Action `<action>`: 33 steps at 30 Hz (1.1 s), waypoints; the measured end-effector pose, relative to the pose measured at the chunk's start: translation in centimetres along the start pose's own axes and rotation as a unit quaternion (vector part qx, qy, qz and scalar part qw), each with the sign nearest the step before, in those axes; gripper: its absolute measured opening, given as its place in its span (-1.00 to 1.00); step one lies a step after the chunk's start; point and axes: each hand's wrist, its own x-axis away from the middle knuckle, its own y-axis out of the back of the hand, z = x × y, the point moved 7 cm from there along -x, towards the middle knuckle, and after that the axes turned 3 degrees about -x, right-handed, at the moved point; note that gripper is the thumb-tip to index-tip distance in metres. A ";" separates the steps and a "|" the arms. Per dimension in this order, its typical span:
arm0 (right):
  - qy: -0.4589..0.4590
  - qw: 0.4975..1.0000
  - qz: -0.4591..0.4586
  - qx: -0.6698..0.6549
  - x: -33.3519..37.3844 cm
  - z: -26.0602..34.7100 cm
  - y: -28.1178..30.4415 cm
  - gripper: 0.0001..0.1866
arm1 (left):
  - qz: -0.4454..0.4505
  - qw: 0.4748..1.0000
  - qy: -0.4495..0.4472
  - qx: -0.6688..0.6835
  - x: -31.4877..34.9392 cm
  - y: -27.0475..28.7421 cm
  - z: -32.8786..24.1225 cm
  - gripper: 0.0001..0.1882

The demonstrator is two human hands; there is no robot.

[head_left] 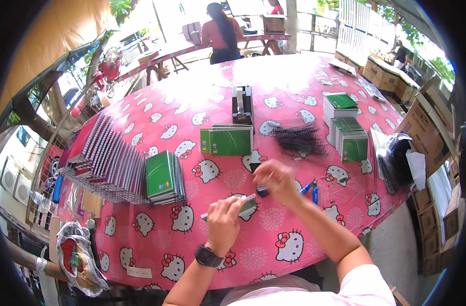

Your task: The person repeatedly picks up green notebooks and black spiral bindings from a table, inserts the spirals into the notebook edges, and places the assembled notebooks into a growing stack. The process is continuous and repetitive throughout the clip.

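Note:
Low over the near middle of the table, my left hand (224, 222) is closed around a small green notebook (249, 206), seen nearly edge-on with a grey edge along its top. My right hand (277, 179) is raised just beyond and to the right, its fingers bent together. Whether a small thing is between them is hidden. Below that hand shows part of a black object (262, 192). Blue-handled pliers (314, 192) lie to its right. Ahead are green notebooks (230, 141) and a loose heap of black binding coils (300, 138).
A long row of spiral notebooks (103, 160) stands at left beside a green stack (160, 176). More green notebooks (351, 140) stand at right, near a black bundle (396, 160). A black device (242, 104) sits at centre back. Cardboard boxes (421, 132) flank the table; a person (221, 35) is beyond.

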 end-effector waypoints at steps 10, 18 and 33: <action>-0.058 0.876 0.000 0.478 -2.1 -8.4 9.9 -0.85 | 0.032 0.994 -0.024 0.101 -2.2 -1.9 1.1 -0.74; 0.018 0.967 -0.027 0.254 -3.1 -0.2 7.1 -0.73 | 0.039 0.994 0.001 0.097 -1.7 -1.0 3.3 -0.73; -0.011 0.967 0.231 0.106 -1.3 1.9 -0.3 -0.81 | 0.001 0.995 -0.002 0.097 -1.8 -0.8 3.6 -0.78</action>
